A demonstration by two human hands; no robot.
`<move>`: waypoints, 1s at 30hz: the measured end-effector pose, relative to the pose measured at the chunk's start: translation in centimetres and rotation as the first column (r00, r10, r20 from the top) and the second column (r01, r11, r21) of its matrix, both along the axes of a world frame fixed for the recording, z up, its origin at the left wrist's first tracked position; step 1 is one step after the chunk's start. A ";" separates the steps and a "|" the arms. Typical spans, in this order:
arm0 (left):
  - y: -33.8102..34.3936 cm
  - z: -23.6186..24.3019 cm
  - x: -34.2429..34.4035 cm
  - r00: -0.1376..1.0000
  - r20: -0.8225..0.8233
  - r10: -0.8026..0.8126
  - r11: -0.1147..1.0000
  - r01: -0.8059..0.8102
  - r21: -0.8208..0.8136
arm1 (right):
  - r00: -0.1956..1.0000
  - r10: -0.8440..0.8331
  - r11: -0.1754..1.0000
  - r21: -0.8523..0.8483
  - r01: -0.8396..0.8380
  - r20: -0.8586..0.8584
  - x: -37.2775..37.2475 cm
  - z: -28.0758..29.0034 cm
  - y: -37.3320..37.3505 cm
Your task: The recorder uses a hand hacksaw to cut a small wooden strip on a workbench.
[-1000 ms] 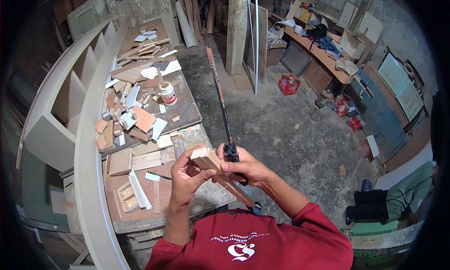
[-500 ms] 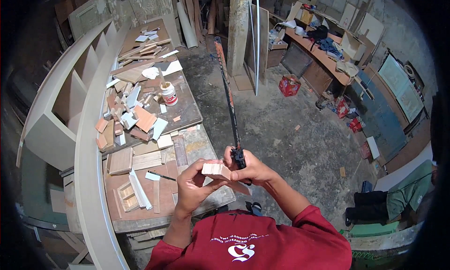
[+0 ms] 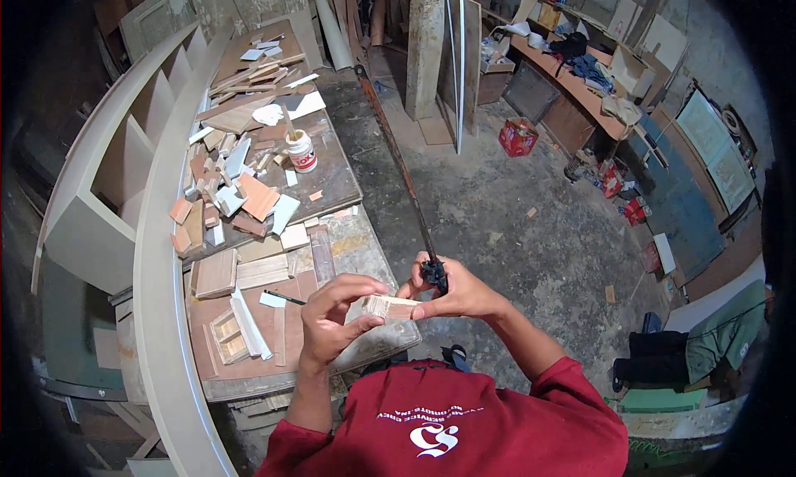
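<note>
My left hand (image 3: 330, 313) pinches one end of a short pale wood block (image 3: 396, 308) between thumb and fingers. The thumb of my right hand (image 3: 466, 290) presses on the block's other end. That same hand is closed round the black handle of a long, narrow black-and-orange tool (image 3: 401, 169), which looks like a saw seen edge-on. The tool points away over the floor and tilts to the left. Below the hands, the workbench (image 3: 344, 257) carries a small open wooden frame (image 3: 228, 334), a white strip (image 3: 250, 326) and a dark pencil-like stick (image 3: 286, 296).
Wood offcuts (image 3: 259, 197) are heaped on the bench's far part beside a white glue tub (image 3: 300, 152). A long pale shelf unit (image 3: 91, 228) borders the left. Beyond the bench stand a pillar (image 3: 424, 54), a red box (image 3: 518, 137) and a cluttered counter (image 3: 572, 83).
The wood block has turned in my hands, so another face shows and its rough end points more to the left. The tool's far end has swung left. My view has shifted slightly.
</note>
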State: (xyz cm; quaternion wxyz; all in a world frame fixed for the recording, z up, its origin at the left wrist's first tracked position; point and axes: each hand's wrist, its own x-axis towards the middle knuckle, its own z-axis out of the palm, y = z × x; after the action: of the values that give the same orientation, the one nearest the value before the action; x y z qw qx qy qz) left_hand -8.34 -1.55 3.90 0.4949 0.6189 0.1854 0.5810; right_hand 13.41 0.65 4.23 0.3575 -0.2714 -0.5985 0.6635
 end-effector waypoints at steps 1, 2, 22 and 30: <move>-0.1 0.0 0.2 0.994 0.067 0.088 0.996 -0.089 0.016 | 0.999 -0.028 0.999 0.025 0.027 0.038 0.1 0.1 -0.1; 0.0 0.0 0.1 0.994 0.063 0.084 0.996 -0.085 0.016 | 0.999 -0.031 0.999 0.024 0.031 0.034 0.1 0.2 -0.3; -0.3 0.5 -0.5 0.851 -0.441 0.286 0.950 -0.192 0.245 | 0.896 -0.236 0.948 0.292 0.128 0.375 0.4 1.0 -0.7; -0.4 -2.0 0.9 0.947 -0.262 0.185 0.982 -0.189 0.008 | 0.898 -0.224 0.964 0.222 0.147 0.377 0.3 -0.1 -0.4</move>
State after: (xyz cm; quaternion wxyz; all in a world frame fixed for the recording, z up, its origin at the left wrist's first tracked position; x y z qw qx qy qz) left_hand -7.41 -1.93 1.90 0.4143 0.6654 0.3120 0.5369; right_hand 13.71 0.26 4.13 0.3138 -0.4222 -0.6898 0.4974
